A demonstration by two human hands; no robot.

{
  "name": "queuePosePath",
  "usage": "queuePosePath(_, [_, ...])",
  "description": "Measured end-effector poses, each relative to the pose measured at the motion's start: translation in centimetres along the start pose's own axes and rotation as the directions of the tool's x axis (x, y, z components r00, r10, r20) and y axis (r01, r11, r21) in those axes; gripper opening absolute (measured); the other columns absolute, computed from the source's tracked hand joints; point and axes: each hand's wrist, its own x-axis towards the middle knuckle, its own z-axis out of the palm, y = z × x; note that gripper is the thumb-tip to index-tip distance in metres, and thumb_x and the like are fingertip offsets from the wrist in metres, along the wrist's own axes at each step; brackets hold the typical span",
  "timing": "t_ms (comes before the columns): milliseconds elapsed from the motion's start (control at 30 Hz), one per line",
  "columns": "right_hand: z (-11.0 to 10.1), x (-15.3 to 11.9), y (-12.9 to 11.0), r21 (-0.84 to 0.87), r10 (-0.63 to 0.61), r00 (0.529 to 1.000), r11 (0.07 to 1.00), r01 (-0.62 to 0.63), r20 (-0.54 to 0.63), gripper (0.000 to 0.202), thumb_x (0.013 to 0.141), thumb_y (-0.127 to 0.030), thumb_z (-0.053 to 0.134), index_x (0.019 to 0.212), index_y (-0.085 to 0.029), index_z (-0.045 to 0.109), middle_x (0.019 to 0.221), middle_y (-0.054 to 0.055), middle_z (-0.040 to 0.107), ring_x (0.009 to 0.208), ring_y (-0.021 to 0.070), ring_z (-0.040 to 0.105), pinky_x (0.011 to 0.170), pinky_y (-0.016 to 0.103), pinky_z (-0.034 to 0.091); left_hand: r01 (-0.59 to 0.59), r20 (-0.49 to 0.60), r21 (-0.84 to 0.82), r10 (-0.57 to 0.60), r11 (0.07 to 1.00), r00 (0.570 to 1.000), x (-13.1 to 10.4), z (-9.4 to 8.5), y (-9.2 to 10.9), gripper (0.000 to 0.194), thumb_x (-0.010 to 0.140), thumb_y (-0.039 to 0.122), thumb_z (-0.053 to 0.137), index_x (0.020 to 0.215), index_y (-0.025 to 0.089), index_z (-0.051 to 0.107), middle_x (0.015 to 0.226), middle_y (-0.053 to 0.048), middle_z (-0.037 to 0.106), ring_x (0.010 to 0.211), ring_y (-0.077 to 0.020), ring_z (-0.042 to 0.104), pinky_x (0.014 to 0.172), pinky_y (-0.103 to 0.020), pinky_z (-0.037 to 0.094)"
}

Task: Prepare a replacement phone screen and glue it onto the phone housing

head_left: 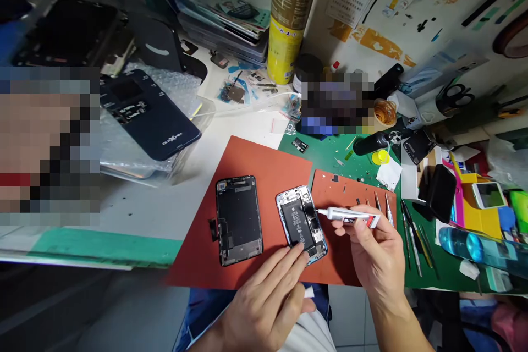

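My right hand (377, 253) is closed around a white glue tube (350, 216). The tube's thin nozzle points left, at the right edge of an opened phone (297, 220) with its battery and boards bare. My left hand (268, 297) rests its outstretched fingertips on the phone's lower end. Between its thumb and index finger shows a small white piece (309, 291), partly hidden. Left of the phone, a detached phone screen (239, 220) lies with its inner side up. Both parts lie on a reddish-brown mat (264, 159).
Tweezers and thin tools (412, 239) lie right of my right hand on the green mat (322, 146). A yellow spray can (291, 22) stands at the back. A dark blue device (152, 115) rests on bubble wrap at left. A clear blue bottle (478, 247) lies far right.
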Motion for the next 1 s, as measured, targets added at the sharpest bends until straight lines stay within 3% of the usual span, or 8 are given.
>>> queuePosePath(233, [2.9, 2.7, 0.1, -0.052, -0.067, 0.997, 0.996, 0.069, 0.048, 0.022, 0.099, -0.038, 0.081, 0.111, -0.021, 0.078, 0.099, 0.007, 0.082, 0.082, 0.0223, 0.082, 0.084, 0.04, 0.068, 0.044, 0.021, 0.03, -0.045, 0.999, 0.999, -0.5, 1.4, -0.4, 0.028, 0.111, 0.022, 0.055, 0.089, 0.01, 0.068, 0.122, -0.026, 0.081, 0.138, -0.0392, 0.068, 0.111, -0.051, 0.063])
queuePosePath(400, [4.0, 4.1, 0.4, -0.073, -0.073, 0.997, 0.995, 0.072, -0.013, 0.024, 0.098, -0.039, 0.082, 0.111, -0.021, 0.076, 0.095, 0.006, 0.08, 0.085, 0.0233, 0.081, 0.08, 0.038, 0.068, 0.087, 0.018, 0.016, -0.087, 0.996, 0.996, -1.0, 1.8, -0.3, 0.027, 0.112, 0.022, 0.052, 0.092, 0.011, 0.068, 0.122, -0.026, 0.081, 0.141, -0.0389, 0.066, 0.11, -0.051, 0.063])
queuePosePath(633, [3.0, 4.7, 1.1, -0.041, -0.119, 0.979, 0.993, 0.114, -0.165, 0.016, 0.098, -0.034, 0.08, 0.107, -0.021, 0.076, 0.1, 0.006, 0.081, 0.081, 0.0195, 0.08, 0.076, 0.034, 0.069, 0.108, 0.033, 0.03, -0.109, 0.994, 0.993, -1.3, 1.7, -0.3, 0.023, 0.111, 0.021, 0.057, 0.094, 0.013, 0.068, 0.119, -0.022, 0.083, 0.139, -0.0316, 0.069, 0.118, -0.046, 0.058])
queuePosePath(833, [2.3, 4.4, 1.5, -0.058, -0.12, 0.977, 0.992, 0.111, -0.179, 0.015, 0.101, -0.033, 0.078, 0.111, -0.021, 0.076, 0.096, 0.006, 0.081, 0.083, 0.0214, 0.081, 0.078, 0.035, 0.068, 0.138, -0.022, 0.006, -0.138, 0.99, 0.99, -1.0, 2.1, -0.4, 0.033, 0.116, 0.023, 0.043, 0.092, 0.015, 0.064, 0.113, -0.02, 0.085, 0.137, -0.0292, 0.071, 0.119, -0.044, 0.058])
queuePosePath(1000, [2.5, 4.1, 1.7, -0.021, -0.11, 0.978, 0.994, 0.108, -0.175, 0.011, 0.101, -0.029, 0.078, 0.108, -0.021, 0.079, 0.099, 0.005, 0.081, 0.084, 0.0188, 0.08, 0.081, 0.031, 0.066, 0.137, 0.018, 0.027, -0.137, 0.99, 0.99, -0.8, 1.9, -0.6, 0.032, 0.118, 0.027, 0.04, 0.093, 0.018, 0.059, 0.109, -0.018, 0.086, 0.13, -0.0262, 0.075, 0.108, -0.038, 0.065])
